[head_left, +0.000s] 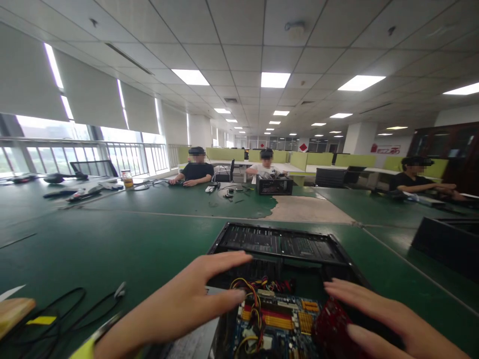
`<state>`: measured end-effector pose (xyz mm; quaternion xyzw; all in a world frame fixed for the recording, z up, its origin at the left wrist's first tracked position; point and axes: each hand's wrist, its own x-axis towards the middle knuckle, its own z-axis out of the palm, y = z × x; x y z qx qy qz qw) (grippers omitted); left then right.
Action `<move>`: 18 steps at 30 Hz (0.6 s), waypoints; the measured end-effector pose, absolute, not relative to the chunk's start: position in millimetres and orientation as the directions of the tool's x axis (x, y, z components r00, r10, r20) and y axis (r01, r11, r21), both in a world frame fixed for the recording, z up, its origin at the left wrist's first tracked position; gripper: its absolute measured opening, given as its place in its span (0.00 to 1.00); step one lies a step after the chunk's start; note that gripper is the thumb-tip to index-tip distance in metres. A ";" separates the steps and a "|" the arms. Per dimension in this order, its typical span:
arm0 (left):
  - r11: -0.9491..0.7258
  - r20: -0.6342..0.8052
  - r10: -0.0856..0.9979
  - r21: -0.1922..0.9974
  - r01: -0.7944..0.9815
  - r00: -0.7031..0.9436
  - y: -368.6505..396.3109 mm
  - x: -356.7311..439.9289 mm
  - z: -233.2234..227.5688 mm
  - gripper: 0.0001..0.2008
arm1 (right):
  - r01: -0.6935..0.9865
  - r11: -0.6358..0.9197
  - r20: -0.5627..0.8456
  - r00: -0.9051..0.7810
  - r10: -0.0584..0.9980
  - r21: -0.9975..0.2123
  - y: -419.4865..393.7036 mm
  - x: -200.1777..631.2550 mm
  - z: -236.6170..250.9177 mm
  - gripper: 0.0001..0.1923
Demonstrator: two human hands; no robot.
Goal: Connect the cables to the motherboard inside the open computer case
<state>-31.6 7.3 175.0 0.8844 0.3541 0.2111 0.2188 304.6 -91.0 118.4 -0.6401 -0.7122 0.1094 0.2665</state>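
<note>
An open black computer case (280,244) lies on the green table in front of me, with a blue motherboard (277,324) and yellow, red and black wires (258,294) showing inside. My left hand (187,299) rests on the case's left rim, fingers stretched out toward the wires. Over the case's right side my right hand (385,319) lies flat, fingers extended, beside a dark red part (333,329). Neither hand grips anything.
Black cables (67,309) and a wooden piece (13,311) lie at the left near edge. A second black case (445,244) stands at the right. Three people sit at the far side of the table (112,234), one behind a black case (275,185). A worn patch (310,209) shows mid-table.
</note>
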 end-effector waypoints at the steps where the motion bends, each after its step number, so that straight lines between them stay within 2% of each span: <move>1: -0.719 0.163 0.644 0.461 0.520 0.747 14.2 -7.1 182.5 0.22 | 0.881 0.171 0.140 -0.121 0.983 -0.441 -74.9 292.6 126.2 0.24; 3: -0.824 -0.052 0.507 0.261 0.502 0.860 31.4 41.8 181.7 0.16 | 0.944 0.198 -0.064 -0.222 0.973 -0.265 -40.2 268.8 131.0 0.19; 5: -0.857 -0.233 0.503 -0.011 0.515 0.833 49.2 83.3 163.3 0.14 | 0.970 0.244 -0.186 -0.244 0.952 -0.023 -7.2 250.6 118.4 0.15; 6: -0.858 -0.283 0.510 -0.098 0.504 0.812 57.2 99.3 150.1 0.14 | 0.970 0.240 -0.206 -0.231 0.951 0.024 6.5 244.6 106.6 0.16; 7: -0.855 -0.324 0.516 -0.133 0.502 0.793 64.3 111.6 135.9 0.15 | 0.969 0.243 -0.220 -0.226 0.949 0.052 17.4 240.7 92.6 0.17; 12: -0.865 -0.451 0.486 -0.124 0.487 0.748 86.0 126.2 83.6 0.16 | 0.956 0.277 -0.259 -0.244 0.934 0.098 35.7 237.8 36.5 0.17; 15: -0.852 -0.511 0.501 -0.152 0.501 0.698 90.3 120.8 79.0 0.15 | 0.954 0.279 -0.247 -0.245 0.938 0.111 37.3 239.9 31.4 0.15; 18: -0.831 -0.492 0.537 -0.167 0.531 0.685 89.9 120.1 85.5 0.17 | 0.954 0.280 -0.243 -0.249 0.937 0.103 40.3 241.9 35.0 0.13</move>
